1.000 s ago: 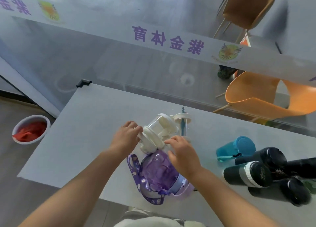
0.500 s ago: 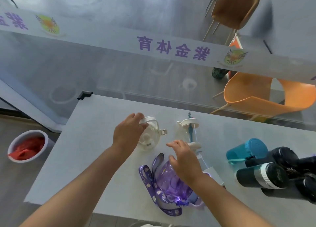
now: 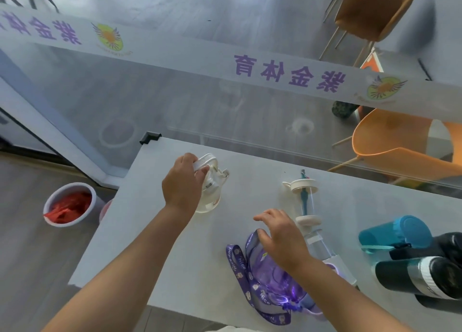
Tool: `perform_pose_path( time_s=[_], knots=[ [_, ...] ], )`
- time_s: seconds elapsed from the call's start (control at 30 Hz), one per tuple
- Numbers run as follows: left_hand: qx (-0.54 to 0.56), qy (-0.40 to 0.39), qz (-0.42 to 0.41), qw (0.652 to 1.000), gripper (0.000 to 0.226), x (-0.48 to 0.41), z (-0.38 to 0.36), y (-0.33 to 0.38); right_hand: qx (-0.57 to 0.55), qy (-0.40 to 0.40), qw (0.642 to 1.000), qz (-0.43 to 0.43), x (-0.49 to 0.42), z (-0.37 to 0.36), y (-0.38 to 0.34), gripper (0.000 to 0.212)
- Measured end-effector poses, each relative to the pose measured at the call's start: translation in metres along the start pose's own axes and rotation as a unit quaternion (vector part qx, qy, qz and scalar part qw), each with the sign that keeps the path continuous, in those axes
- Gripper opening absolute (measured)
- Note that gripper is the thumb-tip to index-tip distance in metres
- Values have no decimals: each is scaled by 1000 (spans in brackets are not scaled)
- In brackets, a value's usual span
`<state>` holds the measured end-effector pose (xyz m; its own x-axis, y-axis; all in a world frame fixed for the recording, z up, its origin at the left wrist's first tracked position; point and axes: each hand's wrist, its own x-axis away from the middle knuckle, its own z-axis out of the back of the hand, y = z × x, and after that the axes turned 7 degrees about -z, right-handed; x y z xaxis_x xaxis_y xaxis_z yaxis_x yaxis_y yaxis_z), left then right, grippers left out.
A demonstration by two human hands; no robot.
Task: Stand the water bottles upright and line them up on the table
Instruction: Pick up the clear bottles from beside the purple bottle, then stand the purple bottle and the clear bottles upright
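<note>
My left hand (image 3: 183, 181) grips the lid of a clear bottle with a white cap (image 3: 211, 194), which stands upright at the table's far left. My right hand (image 3: 281, 236) hovers with fingers spread over a purple bottle (image 3: 272, 279) that lies on its side with a purple strap. A slim clear bottle with a white lid (image 3: 306, 201) stands just right of that hand. At the right edge lie a teal bottle (image 3: 395, 231) and black bottles (image 3: 420, 274) on their sides.
The grey table (image 3: 250, 181) meets a glass wall at its far edge, with orange chairs (image 3: 400, 141) behind it. A white bucket with red contents (image 3: 70, 204) stands on the floor to the left.
My left hand carried the white-capped bottle up and left and set it upright. My right hand let go of it and now hovers over the purple bottle.
</note>
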<state>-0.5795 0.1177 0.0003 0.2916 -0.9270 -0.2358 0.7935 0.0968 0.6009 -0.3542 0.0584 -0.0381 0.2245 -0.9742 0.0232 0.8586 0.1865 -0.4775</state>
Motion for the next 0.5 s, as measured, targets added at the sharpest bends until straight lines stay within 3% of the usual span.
perform_pose_path(
  time_s=[0.23, 0.33, 0.5],
  knots=[
    [-32, 2, -39, 999, 24, -3, -1, -4, 12, -1, 1000, -18, 6, 13, 17, 26],
    [-88, 6, -125, 988, 28, 7, -9, 5, 15, 7, 999, -38, 17, 27, 33, 24],
    [-66, -52, -256, 963, 36, 44, -34, 32, 33, 3, 997, -73, 51, 47, 68, 25]
  ],
)
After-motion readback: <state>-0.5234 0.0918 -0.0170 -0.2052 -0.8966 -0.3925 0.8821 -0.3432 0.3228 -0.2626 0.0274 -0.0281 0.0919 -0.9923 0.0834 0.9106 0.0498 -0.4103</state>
